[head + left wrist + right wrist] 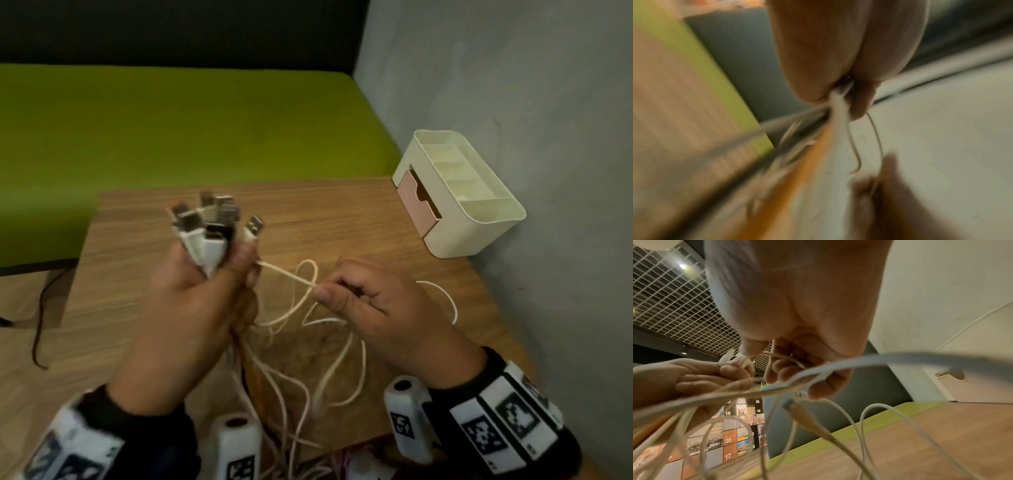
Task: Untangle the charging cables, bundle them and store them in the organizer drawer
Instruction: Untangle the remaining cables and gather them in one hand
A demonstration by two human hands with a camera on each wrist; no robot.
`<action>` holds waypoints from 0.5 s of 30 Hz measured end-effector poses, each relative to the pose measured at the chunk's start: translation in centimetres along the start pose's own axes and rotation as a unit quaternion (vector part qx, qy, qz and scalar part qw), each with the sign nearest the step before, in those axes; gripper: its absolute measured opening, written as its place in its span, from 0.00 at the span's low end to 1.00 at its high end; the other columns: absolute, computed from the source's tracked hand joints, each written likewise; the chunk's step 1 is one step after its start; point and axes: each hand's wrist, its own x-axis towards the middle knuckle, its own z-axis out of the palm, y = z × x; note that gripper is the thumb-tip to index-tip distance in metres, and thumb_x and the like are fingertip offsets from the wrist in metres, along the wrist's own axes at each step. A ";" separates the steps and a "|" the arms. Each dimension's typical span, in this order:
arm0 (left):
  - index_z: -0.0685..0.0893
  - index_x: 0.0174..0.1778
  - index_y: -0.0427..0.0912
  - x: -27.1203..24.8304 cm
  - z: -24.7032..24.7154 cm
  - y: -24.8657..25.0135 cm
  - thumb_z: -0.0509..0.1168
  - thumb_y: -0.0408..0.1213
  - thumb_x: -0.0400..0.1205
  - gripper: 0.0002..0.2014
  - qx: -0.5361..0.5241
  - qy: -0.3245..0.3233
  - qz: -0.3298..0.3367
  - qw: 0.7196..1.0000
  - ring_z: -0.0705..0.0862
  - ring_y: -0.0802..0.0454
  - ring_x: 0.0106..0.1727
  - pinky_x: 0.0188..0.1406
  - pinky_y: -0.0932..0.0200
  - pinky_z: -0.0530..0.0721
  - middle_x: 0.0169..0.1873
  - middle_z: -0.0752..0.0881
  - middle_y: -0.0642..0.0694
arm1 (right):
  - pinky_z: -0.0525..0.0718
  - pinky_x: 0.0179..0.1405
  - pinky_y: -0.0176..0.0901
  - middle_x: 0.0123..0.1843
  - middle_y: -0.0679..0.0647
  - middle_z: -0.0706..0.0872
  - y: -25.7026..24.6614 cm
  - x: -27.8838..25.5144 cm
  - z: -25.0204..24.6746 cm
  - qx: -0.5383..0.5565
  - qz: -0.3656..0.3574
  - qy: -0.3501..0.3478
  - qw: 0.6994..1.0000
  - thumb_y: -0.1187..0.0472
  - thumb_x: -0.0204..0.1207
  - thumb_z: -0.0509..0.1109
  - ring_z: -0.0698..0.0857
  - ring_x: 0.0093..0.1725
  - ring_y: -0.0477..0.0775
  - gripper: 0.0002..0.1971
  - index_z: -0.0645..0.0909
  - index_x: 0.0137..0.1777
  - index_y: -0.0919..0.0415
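My left hand grips a bunch of white charging cables just below their USB plugs, which fan out upward above the fist. The cords hang down from it in a loose tangle over the wooden table, with an orange cord among them. My right hand pinches one white cord between thumb and forefinger, a short way right of the left fist. The right wrist view shows my right hand's fingers curled round white cords. The left wrist view is blurred and shows the cable bunch leaving the fist.
A cream organizer with a pink drawer, slightly pulled out, stands at the table's back right against the grey wall. A green bench lies beyond the table. A dark cord hangs off the left edge.
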 end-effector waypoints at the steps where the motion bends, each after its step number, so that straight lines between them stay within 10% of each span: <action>1: 0.74 0.42 0.36 0.2 -0.3 0.5 0.62 0.36 0.80 0.07 -0.032 0.008 -0.002 0.999 0.64 0.56 0.17 0.15 0.66 0.66 0.25 0.73 0.45 | 0.73 0.35 0.26 0.33 0.37 0.80 -0.1 -0.1 0.1 0.011 0.011 -0.007 1.000 0.47 0.82 0.66 0.81 0.36 0.39 0.11 0.85 0.43 0.51; 6: 0.75 0.43 0.32 -0.1 -0.3 1.3 0.62 0.34 0.82 0.08 0.079 -0.009 -0.010 0.997 0.66 0.52 0.16 0.14 0.65 0.68 0.24 0.79 0.47 | 0.87 0.42 0.45 0.41 0.47 0.87 -1.1 -0.1 -0.3 0.147 0.126 0.088 0.977 0.53 0.82 0.67 0.87 0.41 0.48 0.04 0.82 0.48 0.44; 11: 0.80 0.48 0.55 -1.7 0.9 0.8 0.67 0.41 0.83 0.03 0.349 -0.011 0.032 0.937 0.80 0.61 0.24 0.27 0.57 0.76 0.27 0.84 0.64 | 0.79 0.40 0.34 0.41 0.47 0.82 -1.2 -0.1 -1.3 0.190 0.102 0.116 0.970 0.63 0.81 0.71 0.79 0.39 0.41 0.07 0.84 0.48 0.48; 15: 0.77 0.53 0.55 -2.4 3.0 2.2 0.67 0.42 0.83 0.06 0.405 -0.076 0.046 0.910 0.81 0.58 0.29 0.29 0.52 0.78 0.33 0.83 0.56 | 0.78 0.45 0.33 0.45 0.50 0.83 -2.6 -0.9 -0.6 0.205 0.082 0.064 0.973 0.68 0.80 0.72 0.79 0.42 0.41 0.10 0.84 0.46 0.50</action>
